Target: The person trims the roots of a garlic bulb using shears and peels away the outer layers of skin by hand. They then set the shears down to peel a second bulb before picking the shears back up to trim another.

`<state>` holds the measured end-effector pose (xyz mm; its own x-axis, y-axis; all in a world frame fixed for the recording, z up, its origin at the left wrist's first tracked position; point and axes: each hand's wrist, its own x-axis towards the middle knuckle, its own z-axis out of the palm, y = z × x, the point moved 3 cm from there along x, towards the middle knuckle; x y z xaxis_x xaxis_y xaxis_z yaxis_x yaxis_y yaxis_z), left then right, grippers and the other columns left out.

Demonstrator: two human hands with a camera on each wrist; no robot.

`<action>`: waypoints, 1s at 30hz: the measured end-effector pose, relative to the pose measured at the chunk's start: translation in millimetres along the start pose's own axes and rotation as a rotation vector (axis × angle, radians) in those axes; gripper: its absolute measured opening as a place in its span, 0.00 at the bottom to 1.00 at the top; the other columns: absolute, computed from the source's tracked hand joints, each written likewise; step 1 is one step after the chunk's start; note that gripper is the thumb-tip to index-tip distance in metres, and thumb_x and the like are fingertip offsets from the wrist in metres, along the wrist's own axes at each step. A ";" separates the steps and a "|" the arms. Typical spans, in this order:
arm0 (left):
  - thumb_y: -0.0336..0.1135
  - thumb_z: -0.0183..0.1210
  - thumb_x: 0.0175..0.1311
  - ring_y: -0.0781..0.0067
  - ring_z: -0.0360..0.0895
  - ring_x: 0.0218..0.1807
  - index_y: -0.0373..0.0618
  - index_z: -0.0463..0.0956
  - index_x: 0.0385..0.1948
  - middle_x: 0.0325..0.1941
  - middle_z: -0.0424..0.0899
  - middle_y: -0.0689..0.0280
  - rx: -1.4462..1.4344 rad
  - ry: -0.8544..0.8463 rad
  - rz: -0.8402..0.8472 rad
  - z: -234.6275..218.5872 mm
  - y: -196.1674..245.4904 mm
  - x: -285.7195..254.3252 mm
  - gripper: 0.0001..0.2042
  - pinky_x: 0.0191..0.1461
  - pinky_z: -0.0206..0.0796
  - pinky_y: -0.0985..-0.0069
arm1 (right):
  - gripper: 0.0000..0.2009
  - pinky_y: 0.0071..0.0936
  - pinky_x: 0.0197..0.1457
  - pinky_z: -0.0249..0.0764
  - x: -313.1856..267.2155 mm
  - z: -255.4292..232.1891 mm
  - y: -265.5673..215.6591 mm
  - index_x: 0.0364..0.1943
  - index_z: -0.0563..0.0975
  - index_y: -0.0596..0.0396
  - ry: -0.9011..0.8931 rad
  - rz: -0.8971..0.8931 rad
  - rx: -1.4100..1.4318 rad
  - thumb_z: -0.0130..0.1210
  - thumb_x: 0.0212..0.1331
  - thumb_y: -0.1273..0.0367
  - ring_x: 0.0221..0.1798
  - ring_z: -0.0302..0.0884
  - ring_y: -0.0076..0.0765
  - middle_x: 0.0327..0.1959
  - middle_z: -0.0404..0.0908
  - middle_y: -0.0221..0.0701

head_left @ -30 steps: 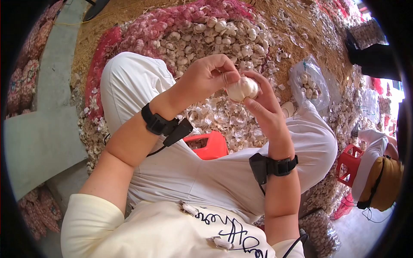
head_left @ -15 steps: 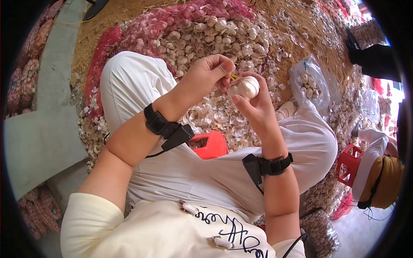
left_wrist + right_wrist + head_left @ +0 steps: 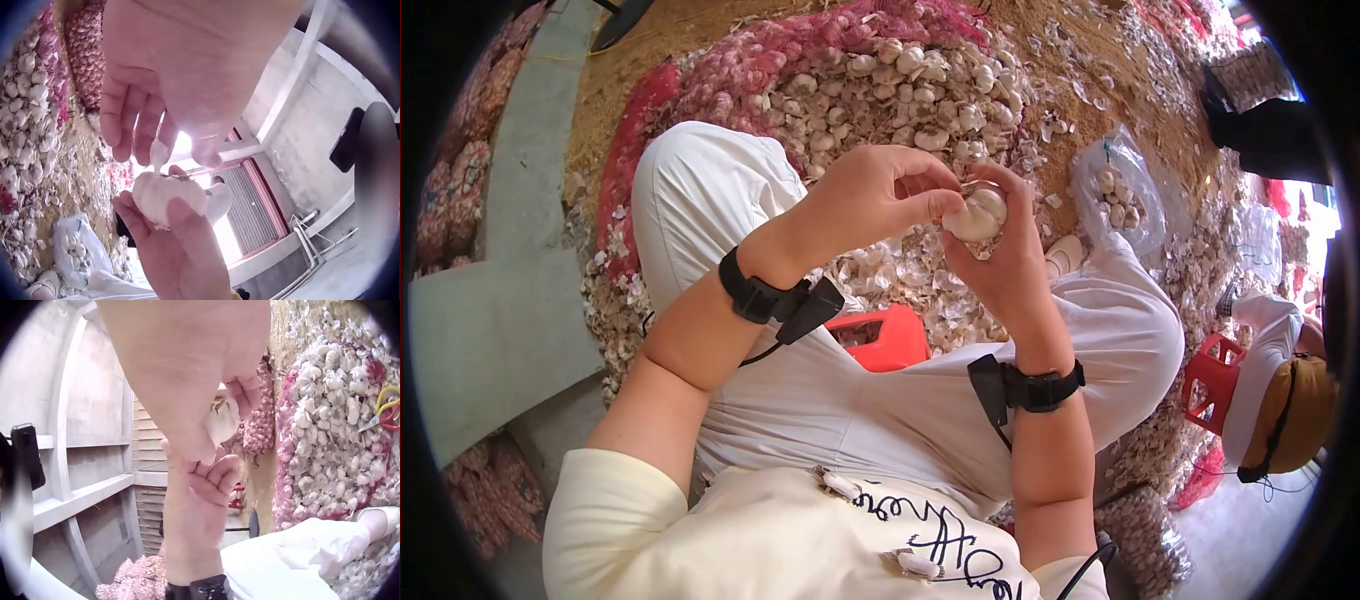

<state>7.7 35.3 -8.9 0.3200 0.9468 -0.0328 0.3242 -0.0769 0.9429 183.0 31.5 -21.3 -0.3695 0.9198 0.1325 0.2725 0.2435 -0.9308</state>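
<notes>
A pale garlic bulb is held up in front of the garlic heap. My right hand grips it from the right, with the thumb on the near side and fingers around the far side. From the left, my left hand reaches in with curled fingers, its thumb and forefinger pinching at the bulb's edge. In the left wrist view a white strip of skin stands up from the bulb toward the left fingertips. My right hand covers part of the bulb in the right wrist view.
Scissors with yellow and red handles lie over the heap. Red netting surrounds the heap, and loose skins spread below my hands. A clear bag of bulbs stands at right. A red stool shows between my legs.
Half a second ago my left hand had drawn off the bulb to the left, fingertips together; now it is back at the bulb's edge. The bulb has turned in my right hand.
</notes>
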 end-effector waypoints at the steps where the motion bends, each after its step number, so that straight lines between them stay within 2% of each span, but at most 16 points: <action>1: 0.40 0.62 0.63 0.81 0.77 0.33 0.40 0.80 0.42 0.32 0.82 0.66 -0.003 0.016 -0.005 0.5 -3.2 -0.1 0.14 0.38 0.70 0.81 | 0.30 0.34 0.56 0.70 0.7 0.3 0.8 0.56 0.64 0.55 -0.012 -0.049 -0.061 0.63 0.46 0.77 0.52 0.72 0.45 0.50 0.70 0.40; 3: 0.39 0.63 0.61 0.80 0.78 0.33 0.41 0.80 0.41 0.32 0.82 0.66 -0.007 0.030 -0.011 2.1 -7.8 -0.2 0.13 0.39 0.70 0.81 | 0.29 0.35 0.57 0.69 1.5 0.8 0.4 0.55 0.65 0.56 -0.024 -0.096 -0.122 0.63 0.45 0.77 0.52 0.71 0.49 0.50 0.70 0.42; 6: 0.36 0.63 0.59 0.78 0.77 0.31 0.41 0.79 0.39 0.30 0.82 0.66 0.123 0.075 0.087 3.3 -4.0 -0.9 0.11 0.37 0.69 0.79 | 0.29 0.39 0.57 0.69 2.2 1.7 -2.8 0.54 0.66 0.56 -0.018 -0.174 -0.257 0.62 0.42 0.78 0.53 0.69 0.54 0.51 0.69 0.44; 8: 0.32 0.60 0.58 0.77 0.76 0.29 0.40 0.78 0.32 0.27 0.80 0.66 0.562 0.085 0.231 6.6 9.6 -2.9 0.06 0.34 0.68 0.77 | 0.29 0.43 0.57 0.68 1.8 3.9 -2.4 0.52 0.67 0.56 -0.036 -0.206 -0.349 0.61 0.40 0.79 0.54 0.68 0.56 0.50 0.69 0.44; 12: 0.30 0.58 0.57 0.78 0.74 0.28 0.40 0.74 0.28 0.23 0.75 0.67 0.613 0.151 0.362 14.9 3.1 -2.6 0.04 0.33 0.67 0.75 | 0.28 0.42 0.56 0.69 0.6 8.3 -0.1 0.51 0.67 0.56 -0.082 -0.202 -0.357 0.61 0.39 0.80 0.54 0.68 0.57 0.50 0.69 0.44; 14: 0.33 0.56 0.59 0.78 0.73 0.29 0.42 0.73 0.27 0.21 0.71 0.70 0.066 0.004 -0.096 13.4 -7.9 1.0 0.05 0.34 0.66 0.76 | 0.28 0.39 0.57 0.69 0.6 7.5 -2.4 0.50 0.67 0.55 -0.061 -0.195 -0.236 0.61 0.39 0.80 0.53 0.69 0.55 0.50 0.69 0.43; 15: 0.33 0.56 0.59 0.78 0.73 0.29 0.42 0.73 0.27 0.21 0.71 0.70 0.066 0.007 -0.096 12.9 -20.0 5.6 0.05 0.34 0.66 0.76 | 0.28 0.39 0.57 0.69 1.1 7.2 -4.3 0.50 0.67 0.55 -0.064 -0.197 -0.236 0.61 0.39 0.80 0.53 0.69 0.55 0.50 0.69 0.43; 17: 0.37 0.53 0.63 0.79 0.73 0.30 0.42 0.73 0.28 0.24 0.73 0.71 -0.659 -0.138 -0.289 19.8 -56.2 16.1 0.09 0.36 0.67 0.76 | 0.28 0.34 0.56 0.70 1.5 3.3 -7.5 0.51 0.67 0.54 -0.002 -0.146 -0.133 0.62 0.42 0.78 0.51 0.72 0.47 0.48 0.70 0.40; 18: 0.37 0.53 0.63 0.79 0.73 0.30 0.42 0.73 0.28 0.24 0.73 0.71 -0.659 -0.134 -0.288 18.3 -55.3 16.0 0.09 0.36 0.67 0.76 | 0.28 0.34 0.56 0.70 1.0 2.7 -8.4 0.51 0.67 0.54 -0.005 -0.149 -0.133 0.62 0.42 0.78 0.51 0.72 0.47 0.48 0.70 0.40; 20: 0.47 0.52 0.68 0.78 0.76 0.34 0.40 0.75 0.32 0.30 0.77 0.69 -0.845 -0.025 -0.397 12.9 -56.2 15.1 0.17 0.40 0.69 0.76 | 0.28 0.32 0.54 0.71 0.7 -1.6 -5.2 0.53 0.66 0.53 0.043 -0.015 0.020 0.64 0.45 0.76 0.48 0.74 0.39 0.47 0.72 0.36; 21: 0.47 0.52 0.68 0.78 0.76 0.34 0.40 0.75 0.32 0.30 0.77 0.69 -0.842 -0.028 -0.396 10.1 -55.1 15.1 0.17 0.40 0.69 0.76 | 0.29 0.31 0.54 0.72 3.2 -3.6 -1.4 0.55 0.65 0.52 0.046 -0.024 0.031 0.65 0.46 0.74 0.49 0.75 0.36 0.47 0.74 0.35; 23: 0.56 0.55 0.65 0.78 0.78 0.38 0.38 0.76 0.40 0.34 0.79 0.66 -0.494 0.025 -0.337 1.6 -52.7 16.3 0.24 0.44 0.70 0.77 | 0.29 0.31 0.54 0.72 2.7 -6.2 3.4 0.55 0.65 0.52 0.066 0.009 0.016 0.65 0.46 0.74 0.49 0.75 0.36 0.48 0.73 0.35; 24: 0.56 0.55 0.65 0.78 0.78 0.38 0.38 0.76 0.40 0.34 0.79 0.66 -0.494 0.023 -0.335 2.4 -49.7 15.2 0.24 0.44 0.70 0.77 | 0.30 0.31 0.54 0.72 2.9 -7.1 4.6 0.56 0.65 0.52 0.078 0.039 0.001 0.65 0.46 0.74 0.49 0.76 0.37 0.48 0.73 0.35; 26: 0.61 0.58 0.59 0.77 0.78 0.41 0.38 0.74 0.47 0.36 0.78 0.66 -0.252 0.032 -0.065 3.8 -35.2 9.3 0.31 0.45 0.71 0.77 | 0.30 0.32 0.54 0.71 2.2 -5.8 3.4 0.56 0.65 0.52 0.074 0.038 0.003 0.65 0.46 0.74 0.50 0.75 0.39 0.48 0.73 0.37; 28: 0.60 0.60 0.58 0.77 0.78 0.41 0.38 0.73 0.49 0.38 0.78 0.65 -0.138 0.015 -0.030 5.3 -13.6 4.5 0.31 0.45 0.71 0.77 | 0.31 0.33 0.55 0.71 1.9 -4.4 4.3 0.57 0.65 0.53 0.072 0.038 0.006 0.66 0.46 0.73 0.51 0.75 0.41 0.48 0.73 0.38; 30: 0.59 0.61 0.57 0.77 0.78 0.41 0.39 0.73 0.50 0.39 0.78 0.65 -0.027 -0.004 0.003 9.7 -4.3 1.5 0.31 0.46 0.71 0.77 | 0.31 0.37 0.55 0.70 1.3 -1.7 2.5 0.56 0.66 0.54 0.047 -0.125 -0.218 0.67 0.45 0.73 0.51 0.73 0.46 0.48 0.73 0.41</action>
<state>15.4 34.0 -16.2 0.3244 0.9454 -0.0313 0.2990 -0.0711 0.9516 184.8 33.9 -22.9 -0.3718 0.8905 0.2622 0.4142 0.4119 -0.8116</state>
